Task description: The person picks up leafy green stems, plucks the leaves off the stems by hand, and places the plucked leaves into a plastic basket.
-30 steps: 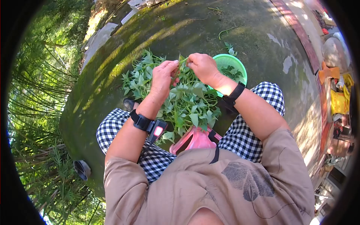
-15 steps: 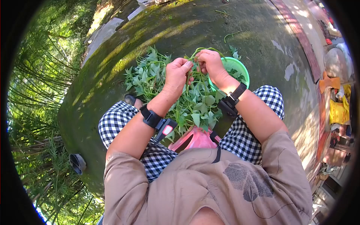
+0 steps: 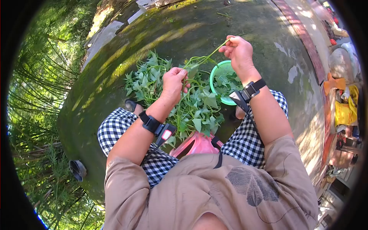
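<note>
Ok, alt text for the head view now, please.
A person's left hand and right hand hold a thin green stem between them, the left over a heap of leafy greens. A round green container, with leaves inside, stands right of the heap.

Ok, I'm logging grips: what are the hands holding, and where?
Green stems: the right hand pinches one by its far end; the left hand grips stems among the leaves.

2 hands (image 3: 174,82) (image 3: 239,53), 2 wrist straps (image 3: 150,121) (image 3: 252,89), 1 grn contnr (image 3: 211,81).
</note>
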`<act>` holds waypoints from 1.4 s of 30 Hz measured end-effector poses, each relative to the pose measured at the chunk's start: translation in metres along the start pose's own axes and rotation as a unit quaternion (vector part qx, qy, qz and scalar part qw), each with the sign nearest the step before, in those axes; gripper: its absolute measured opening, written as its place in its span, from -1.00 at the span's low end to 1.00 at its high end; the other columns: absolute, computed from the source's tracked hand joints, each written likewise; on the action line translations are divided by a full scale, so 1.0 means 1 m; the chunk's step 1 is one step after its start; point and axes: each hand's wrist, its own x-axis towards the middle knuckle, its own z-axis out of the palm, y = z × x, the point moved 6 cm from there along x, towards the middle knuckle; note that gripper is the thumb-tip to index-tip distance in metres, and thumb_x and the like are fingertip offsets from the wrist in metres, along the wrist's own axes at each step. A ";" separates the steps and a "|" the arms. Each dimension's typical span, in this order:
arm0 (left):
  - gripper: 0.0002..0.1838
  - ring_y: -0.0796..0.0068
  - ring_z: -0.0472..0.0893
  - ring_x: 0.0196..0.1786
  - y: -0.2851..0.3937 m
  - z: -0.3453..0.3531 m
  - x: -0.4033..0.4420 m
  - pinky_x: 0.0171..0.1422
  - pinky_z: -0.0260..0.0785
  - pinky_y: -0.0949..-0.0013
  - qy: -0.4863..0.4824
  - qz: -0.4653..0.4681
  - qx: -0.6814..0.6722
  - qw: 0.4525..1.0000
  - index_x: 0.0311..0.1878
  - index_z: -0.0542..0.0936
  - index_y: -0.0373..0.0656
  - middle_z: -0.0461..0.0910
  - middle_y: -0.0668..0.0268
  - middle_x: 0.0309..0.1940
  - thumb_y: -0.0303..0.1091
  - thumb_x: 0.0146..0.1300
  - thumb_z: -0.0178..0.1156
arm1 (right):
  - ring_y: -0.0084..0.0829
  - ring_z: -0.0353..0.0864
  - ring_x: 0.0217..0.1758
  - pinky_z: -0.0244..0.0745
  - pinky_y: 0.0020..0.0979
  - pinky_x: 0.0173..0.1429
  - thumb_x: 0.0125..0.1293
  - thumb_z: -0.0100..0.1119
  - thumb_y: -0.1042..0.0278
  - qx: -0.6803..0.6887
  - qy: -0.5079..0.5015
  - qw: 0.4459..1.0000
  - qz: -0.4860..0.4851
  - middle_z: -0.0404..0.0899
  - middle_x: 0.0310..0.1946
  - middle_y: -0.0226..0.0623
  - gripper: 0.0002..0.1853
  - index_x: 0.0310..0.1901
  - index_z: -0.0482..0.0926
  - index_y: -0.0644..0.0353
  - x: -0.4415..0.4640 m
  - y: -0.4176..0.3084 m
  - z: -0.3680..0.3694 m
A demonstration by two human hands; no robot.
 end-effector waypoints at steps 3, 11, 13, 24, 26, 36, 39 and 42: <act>-0.88 0.53 0.47 -0.63 -0.014 -0.019 0.009 -0.69 0.24 0.49 0.027 -0.023 0.022 0.999 -0.27 0.51 -0.21 0.50 0.37 -0.49 -0.38 0.36 0.13 | -0.21 0.64 -0.46 0.41 -0.47 -0.49 0.25 0.00 0.45 0.050 0.011 0.999 0.013 0.56 -0.44 -0.19 -0.85 -0.23 0.52 0.30 0.013 -0.021 -0.023; -0.85 0.61 0.32 -0.70 -0.032 -0.064 0.012 -0.69 0.12 0.50 0.138 -0.047 0.142 0.979 -0.21 0.62 -0.21 0.47 0.40 -0.57 -0.49 0.17 0.12 | -0.16 0.63 -0.50 0.38 -0.46 -0.54 0.30 -0.04 0.45 0.070 0.023 0.997 0.010 0.59 -0.41 -0.10 -0.86 -0.21 0.49 0.30 0.022 -0.046 -0.058; -0.79 0.63 0.30 -0.70 -0.031 -0.060 0.013 -0.69 0.10 0.50 0.100 -0.026 0.156 0.982 -0.18 0.66 -0.22 0.46 0.40 -0.57 -0.51 0.14 0.10 | -0.21 0.63 -0.52 0.38 -0.48 -0.57 0.32 -0.04 0.42 0.008 -0.006 0.999 0.040 0.59 -0.40 -0.09 -0.84 -0.17 0.48 0.31 0.013 -0.034 -0.045; -0.72 0.70 0.29 -0.63 -0.012 0.017 -0.011 -0.61 0.06 0.62 -0.117 -0.101 0.065 0.986 -0.20 0.72 -0.18 0.43 0.53 -0.54 -0.15 0.20 0.38 | -0.38 0.65 -0.52 0.40 -0.47 -0.51 0.21 0.00 0.39 -0.155 -0.078 0.977 0.124 0.62 -0.41 -0.20 -0.81 -0.16 0.52 0.18 -0.024 0.049 0.014; -0.76 0.71 0.32 -0.62 -0.008 0.025 -0.014 -0.61 0.08 0.61 -0.129 -0.090 0.092 0.983 -0.20 0.72 -0.18 0.47 0.53 -0.55 -0.23 0.16 0.42 | -0.39 0.64 -0.54 0.41 -0.46 -0.51 0.20 0.00 0.40 -0.157 -0.079 0.977 0.124 0.62 -0.41 -0.20 -0.81 -0.17 0.52 0.18 -0.025 0.057 0.014; -0.88 0.73 0.29 -0.61 -0.019 0.012 -0.005 -0.55 0.06 0.55 -0.117 -0.025 0.195 0.973 -0.38 0.65 -0.17 0.43 0.53 -0.65 -0.37 0.12 0.41 | -0.16 0.64 -0.27 0.53 -0.17 -0.25 0.11 0.14 0.48 -0.586 -0.240 0.651 -0.419 0.51 -0.30 -0.29 -0.80 -0.22 0.58 -0.01 -0.067 0.025 0.053; -0.88 0.73 0.28 -0.60 -0.020 0.008 -0.004 -0.53 0.06 0.55 -0.135 0.000 0.222 0.966 -0.38 0.65 -0.17 0.42 0.54 -0.65 -0.38 0.12 0.41 | -0.20 0.62 -0.24 0.54 -0.19 -0.24 0.03 0.18 0.48 -0.612 -0.303 0.582 -0.442 0.48 -0.36 -0.33 -0.84 -0.31 0.60 0.01 -0.082 0.041 0.053; -0.87 0.69 0.35 -0.53 -0.018 0.007 -0.003 -0.44 0.17 0.49 -0.141 0.003 0.230 0.963 -0.38 0.66 -0.21 0.48 0.50 -0.60 -0.39 0.08 0.41 | -0.23 0.60 -0.27 0.52 -0.21 -0.24 0.03 0.21 0.45 -0.644 -0.337 0.536 -0.430 0.48 -0.37 -0.35 -0.90 -0.38 0.60 0.03 -0.087 0.049 0.051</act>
